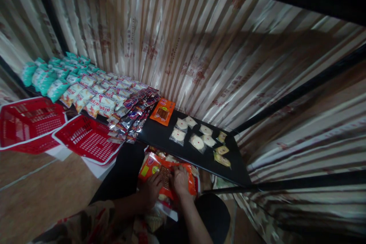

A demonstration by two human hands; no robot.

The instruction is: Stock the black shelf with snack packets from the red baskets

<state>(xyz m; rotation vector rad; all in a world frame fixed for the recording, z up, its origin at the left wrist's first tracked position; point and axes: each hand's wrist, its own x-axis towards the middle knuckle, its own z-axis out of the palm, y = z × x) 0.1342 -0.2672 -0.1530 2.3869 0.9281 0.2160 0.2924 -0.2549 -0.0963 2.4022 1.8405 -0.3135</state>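
An orange snack packet [165,175] with brown sticks showing in its middle lies over a filled container between my knees. My left hand [152,187] rests on the packet's near left part with fingers bent. On its right part, my right hand [180,180] grips the orange film, fingers curled. Other wrapped snacks show around the packet's edges; most are hidden beneath it. A similar orange packet [162,112] lies flat on the black shelf [156,137], just beyond my hands.
Round white packaged cakes [197,142] and small yellow packets [222,159] lie at the shelf's right. Shiny dark packets [134,116], white-and-orange bags [100,105] and teal bags [58,89] line its left. Red baskets [88,137] stand at left. Black frame bars [286,101] cross a striped curtain [183,45].
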